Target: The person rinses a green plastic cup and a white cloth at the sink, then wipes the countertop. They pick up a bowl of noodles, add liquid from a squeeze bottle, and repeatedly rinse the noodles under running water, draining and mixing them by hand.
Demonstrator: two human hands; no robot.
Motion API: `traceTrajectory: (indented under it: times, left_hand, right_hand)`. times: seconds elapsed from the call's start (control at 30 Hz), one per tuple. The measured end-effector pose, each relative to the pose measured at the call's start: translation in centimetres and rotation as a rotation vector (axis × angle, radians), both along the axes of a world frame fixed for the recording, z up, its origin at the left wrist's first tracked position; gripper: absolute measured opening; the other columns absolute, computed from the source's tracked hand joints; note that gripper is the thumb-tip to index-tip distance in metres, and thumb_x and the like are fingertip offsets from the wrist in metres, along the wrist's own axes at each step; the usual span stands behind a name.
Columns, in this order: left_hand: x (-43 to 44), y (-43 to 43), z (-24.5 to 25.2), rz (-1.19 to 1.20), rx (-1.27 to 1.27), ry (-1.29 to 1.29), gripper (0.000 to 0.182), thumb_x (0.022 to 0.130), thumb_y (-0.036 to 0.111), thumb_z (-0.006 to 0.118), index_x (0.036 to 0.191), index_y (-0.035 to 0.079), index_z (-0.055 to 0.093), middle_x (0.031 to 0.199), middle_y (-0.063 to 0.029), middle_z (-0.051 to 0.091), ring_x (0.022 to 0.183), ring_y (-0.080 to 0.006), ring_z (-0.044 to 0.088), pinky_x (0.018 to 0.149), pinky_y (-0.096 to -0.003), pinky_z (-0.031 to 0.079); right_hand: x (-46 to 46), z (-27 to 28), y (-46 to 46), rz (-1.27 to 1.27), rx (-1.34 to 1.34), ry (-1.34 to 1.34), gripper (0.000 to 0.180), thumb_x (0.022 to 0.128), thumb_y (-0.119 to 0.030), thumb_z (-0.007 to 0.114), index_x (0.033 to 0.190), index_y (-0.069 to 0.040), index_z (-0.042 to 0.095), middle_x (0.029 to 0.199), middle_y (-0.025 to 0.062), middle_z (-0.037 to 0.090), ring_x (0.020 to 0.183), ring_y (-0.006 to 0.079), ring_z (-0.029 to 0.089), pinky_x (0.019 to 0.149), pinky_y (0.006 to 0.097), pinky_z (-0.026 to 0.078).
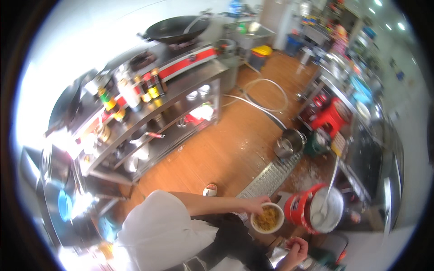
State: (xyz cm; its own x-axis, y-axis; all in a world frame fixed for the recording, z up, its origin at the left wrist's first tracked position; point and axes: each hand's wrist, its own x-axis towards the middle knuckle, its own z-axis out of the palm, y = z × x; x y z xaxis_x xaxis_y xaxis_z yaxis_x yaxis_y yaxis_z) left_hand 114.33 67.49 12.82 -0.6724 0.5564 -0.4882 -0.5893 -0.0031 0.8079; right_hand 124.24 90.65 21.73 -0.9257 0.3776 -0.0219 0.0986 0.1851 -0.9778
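My left hand (258,205) grips the rim of a white bowl (268,231) filled with yellow-brown food, perhaps shredded pickles. Close by the bowl stands a red bucket (298,209) with a white tub (334,216) at its mouth; a long-handled ladle (328,196) rests in the tub. My right hand (297,249) is below the bowl in the picture, its fingers curled; whether it holds something small is unclear. A shiny silver thing (278,254) lies beside that hand.
A steel counter (190,78) holds sauce bottles and a large wok (178,28). A steel pot (290,144) stands by the metal floor grate (271,179). A hose (286,98) loops over the wooden-coloured floor. Another person (340,39) is far off at upper right.
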Motion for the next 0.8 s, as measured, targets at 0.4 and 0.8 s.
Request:
traceTrajectory:
  times: [0.4,0.8]
  left_hand:
    - [2.2,-26.6,-0.4,1.262,0.019,-0.128,0.067,0.063,-0.005,0.049,0.128,0.009,0.039,0.107,-0.0136,0.052,0.084,-0.0254,0.061,0.050,-0.0301,0.054]
    - [11.7,-25.3,0.1,2.257,0.169,-0.063,0.057,0.067,-0.003,0.048,0.122,0.007,0.041,0.108,-0.0132,0.050,0.099,-0.0311,0.055,0.068,-0.0495,0.057]
  right_hand:
    - [-22.0,-4.3,-24.4,1.176,0.315,0.062,0.018,0.087,0.001,0.048,0.097,0.003,0.063,0.084,0.0141,0.064,0.073,0.0207,0.064,0.065,0.0295,0.051]
    - [-26.1,-13.4,-43.3,2.096,0.259,-0.094,0.017,0.089,-0.009,0.051,0.099,-0.004,0.065,0.077,0.0106,0.068,0.069,0.0189,0.066,0.063,0.0309,0.051]
